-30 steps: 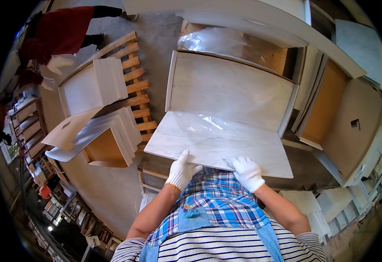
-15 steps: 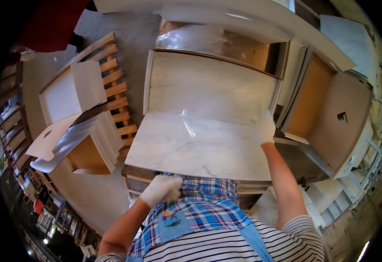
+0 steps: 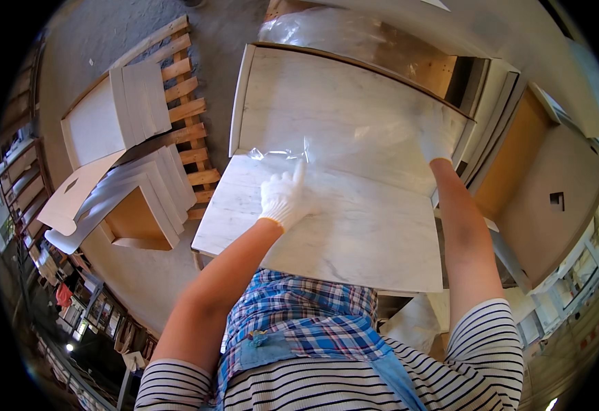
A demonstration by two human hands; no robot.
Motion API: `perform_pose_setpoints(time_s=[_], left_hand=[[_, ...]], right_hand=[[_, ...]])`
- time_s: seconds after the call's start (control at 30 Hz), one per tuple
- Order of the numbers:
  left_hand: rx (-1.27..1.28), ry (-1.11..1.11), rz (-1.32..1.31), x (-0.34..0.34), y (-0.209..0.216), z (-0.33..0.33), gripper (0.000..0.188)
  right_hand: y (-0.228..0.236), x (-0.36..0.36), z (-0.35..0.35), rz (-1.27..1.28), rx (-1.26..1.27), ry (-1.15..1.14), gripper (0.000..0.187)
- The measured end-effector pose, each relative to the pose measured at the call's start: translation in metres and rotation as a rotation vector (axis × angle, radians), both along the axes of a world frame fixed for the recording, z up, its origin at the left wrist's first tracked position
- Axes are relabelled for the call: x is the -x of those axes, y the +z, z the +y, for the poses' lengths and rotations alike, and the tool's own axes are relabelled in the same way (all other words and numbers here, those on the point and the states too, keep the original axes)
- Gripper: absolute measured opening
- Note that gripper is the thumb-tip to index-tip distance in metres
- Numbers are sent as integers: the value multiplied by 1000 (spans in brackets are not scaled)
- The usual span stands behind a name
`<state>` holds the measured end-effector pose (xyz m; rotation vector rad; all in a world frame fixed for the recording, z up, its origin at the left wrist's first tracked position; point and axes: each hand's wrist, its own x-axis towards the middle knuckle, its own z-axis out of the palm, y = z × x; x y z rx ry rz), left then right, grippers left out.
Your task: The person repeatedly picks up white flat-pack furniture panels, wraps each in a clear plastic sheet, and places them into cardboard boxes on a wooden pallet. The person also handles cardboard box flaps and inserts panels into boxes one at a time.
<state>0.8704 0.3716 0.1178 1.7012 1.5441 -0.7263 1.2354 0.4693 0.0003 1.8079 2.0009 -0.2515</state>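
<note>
One left hand point(image 3: 282, 195), blurred right hand point(image 3: 436, 142) over marbled panels point(image 3: 354, 236), each grip unclear, pallet point(image 3: 188, 109) on grey floor point(image 3: 218, 44)

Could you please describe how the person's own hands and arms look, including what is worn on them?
The left hand wears a white, knitted-looking glove with a yellow-orange edge at the wrist. The right hand has a white glove too, though it is blurred. Both forearms are bare; the short white sleeves have dark stripes and end above the elbows.
</note>
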Motion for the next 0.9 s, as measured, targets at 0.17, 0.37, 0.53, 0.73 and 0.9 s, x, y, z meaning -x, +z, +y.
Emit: perform_pose_setpoints(time_s=[0.17,0.37,0.53,0.73,0.9], left_hand=[[16,-100,72,18,-37,-4,23],[-389,-116,-78,83,53,0,9],[-493,-151,-209,123,98,-19,5],[-422,-239,-235,136,97,-44,7],[-314,-248,-333,134,99,-36,9]], right_hand=[[37,-7,-8,165,-106,127,22],[119,-19,-74,478,-49,115,18],[176,-8,-146,546,84,151,14],[195,5,-225,522,156,88,8],[210,20,-222,380,539,-365,22]])
